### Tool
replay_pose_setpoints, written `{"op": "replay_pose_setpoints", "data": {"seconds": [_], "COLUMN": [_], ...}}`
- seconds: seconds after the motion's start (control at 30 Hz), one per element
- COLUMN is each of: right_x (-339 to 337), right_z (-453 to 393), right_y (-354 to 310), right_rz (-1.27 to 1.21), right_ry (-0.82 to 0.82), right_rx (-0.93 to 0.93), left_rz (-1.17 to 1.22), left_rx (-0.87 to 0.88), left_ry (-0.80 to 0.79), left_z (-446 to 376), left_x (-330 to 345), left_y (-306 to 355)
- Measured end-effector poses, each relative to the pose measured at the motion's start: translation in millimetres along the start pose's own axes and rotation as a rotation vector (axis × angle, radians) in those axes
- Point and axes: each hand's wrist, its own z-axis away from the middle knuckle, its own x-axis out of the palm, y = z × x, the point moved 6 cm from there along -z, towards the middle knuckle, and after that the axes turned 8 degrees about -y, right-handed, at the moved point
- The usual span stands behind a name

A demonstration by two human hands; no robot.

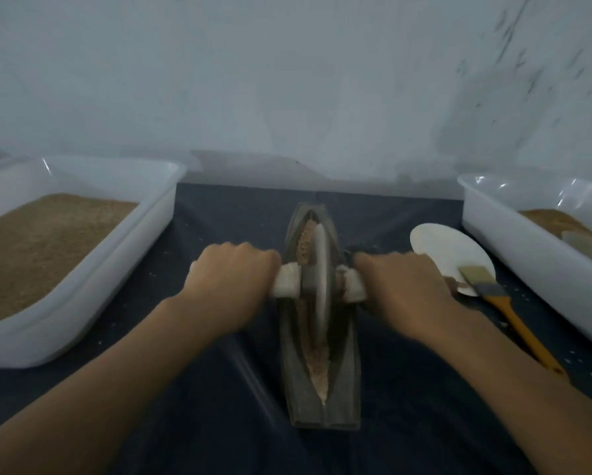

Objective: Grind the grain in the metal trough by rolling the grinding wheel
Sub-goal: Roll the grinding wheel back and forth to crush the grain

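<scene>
Metal trough (322,402) lies lengthwise mid-table, grain (317,363) along its groove, the grinding wheel (318,279) upright in it, left hand (233,279) and right hand (404,286) curled round its axle handles, white tubs at both side edges

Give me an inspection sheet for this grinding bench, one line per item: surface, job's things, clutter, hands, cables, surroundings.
Surface: dark cloth with scattered specks.
Job's things: grinding wheel stands upright in the metal trough; grain lies along the groove.
Clutter: left tray holds much grain, right tray a little; white plate with a brush resting on its rim.
Hands: left hand and right hand each grip an axle handle.
Cables: nothing seen.
Surroundings: pale wall, marked at upper right.
</scene>
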Motion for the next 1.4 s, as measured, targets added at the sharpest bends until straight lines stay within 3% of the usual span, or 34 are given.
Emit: {"op": "replay_pose_setpoints", "data": {"seconds": [0.17, 0.5, 0.73, 0.93, 1.17, 1.4], "right_x": [-8.7, 9.8, 2.3, -19.5, 11.9, 19.3], "right_z": [25.1, -57.7, -13.8, 35.6, -30.7, -58.3], "right_y": [-3.4, 20.0, 4.6, -5.4, 15.9, 29.3], "right_rz": [0.049, 0.008, -0.044, -0.082, -0.027, -0.027], "right_ry": [0.068, 0.212, 0.071, 0.148, 0.06, 0.088], "right_rx": [0.004, 0.067, 0.016, -0.029, 0.045, 0.05], "left_rz": [-0.061, -0.004, 0.007, 0.053, -0.01, -0.02], "left_rx": [0.009, -0.03, 0.01, 0.098, -0.01, -0.022], "left_ry": [0.02, 0.029, -0.01, -0.045, 0.009, 0.006], "left_z": [20.8, -61.7, -15.0, 26.7, -27.4, -59.5], "left_x": [-3.8, 12.8, 8.0, -4.6, 10.6, 14.1], "left_y": [3.6, -19.2, -6.8, 1.8, -13.3, -20.7]}}
